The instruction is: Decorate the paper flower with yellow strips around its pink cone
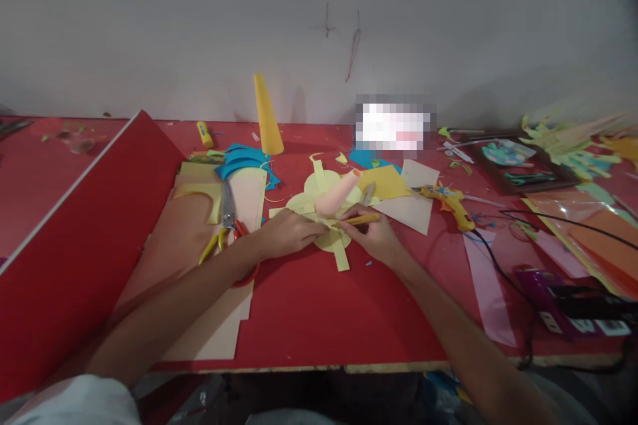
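Observation:
A pale yellow paper flower cutout (319,183) with strips sticking out lies on the red table. On its middle stands a pale pink paper cone (339,194), tilted to the right. My left hand (292,234) is closed at the cone's base, its fingertips on the yellow paper and the thumb hidden. My right hand (371,234) pinches a slim yellow stick (363,218), perhaps a pencil, near the same base. A grey pointed thing (369,193) lies just behind it. Scissors (228,212) with red handles rest left of my left hand, beside a yellow-handled tool (213,246).
A yellow paper cone (268,116) stands behind. Blue paper pieces (244,159) and beige sheets (199,292) lie left, beside a leaning red board (94,239). At right are a yellow glue gun (451,204) with a black cord, a pink strip (491,292) and a purple box (541,295).

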A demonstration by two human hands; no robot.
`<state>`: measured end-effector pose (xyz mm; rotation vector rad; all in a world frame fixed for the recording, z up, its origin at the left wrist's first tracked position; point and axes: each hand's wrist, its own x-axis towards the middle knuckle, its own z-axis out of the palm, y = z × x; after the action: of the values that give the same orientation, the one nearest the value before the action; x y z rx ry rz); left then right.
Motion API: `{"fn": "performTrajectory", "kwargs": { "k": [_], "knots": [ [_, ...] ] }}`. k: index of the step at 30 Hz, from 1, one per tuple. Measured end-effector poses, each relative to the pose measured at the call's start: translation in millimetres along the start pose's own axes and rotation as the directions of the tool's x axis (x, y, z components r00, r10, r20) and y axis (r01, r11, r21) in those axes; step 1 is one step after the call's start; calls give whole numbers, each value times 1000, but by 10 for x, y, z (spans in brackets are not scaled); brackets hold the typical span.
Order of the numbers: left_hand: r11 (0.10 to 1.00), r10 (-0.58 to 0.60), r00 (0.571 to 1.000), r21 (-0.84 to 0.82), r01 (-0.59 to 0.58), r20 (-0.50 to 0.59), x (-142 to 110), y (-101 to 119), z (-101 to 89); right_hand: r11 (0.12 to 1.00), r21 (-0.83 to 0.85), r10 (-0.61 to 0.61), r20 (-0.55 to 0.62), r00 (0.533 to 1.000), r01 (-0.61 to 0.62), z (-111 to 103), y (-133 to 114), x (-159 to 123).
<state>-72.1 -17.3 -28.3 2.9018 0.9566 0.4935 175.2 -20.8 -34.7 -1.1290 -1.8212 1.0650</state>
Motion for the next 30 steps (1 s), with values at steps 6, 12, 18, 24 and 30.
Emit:
{"fn": "performTrajectory", "kwargs": {
  "k": [6,12,18,24,30],
  "knots": [
    [1000,7,1000,13,-7,-14,-7,-3,8,1000,6,-6,46,999,6,5,-22,1],
    [1000,5,1000,9,-5,3,-14,-7,16,1000,-8,-28,24,999,28,-13,-36,3],
    [1000,-10,1000,8,10,25,-12,-9,9,998,-47,-42,23,999,43,-20,-45,4],
    [1000,0,1000,-7,0,10,-5,1,-7,1000,-13,-18,18,1000,18,-5,-25,-12],
    [1000,11,1000,11,-10,-21,-1,6,-12,999,0,-37,-5,999,37,2,5,-18]
  ]
}}
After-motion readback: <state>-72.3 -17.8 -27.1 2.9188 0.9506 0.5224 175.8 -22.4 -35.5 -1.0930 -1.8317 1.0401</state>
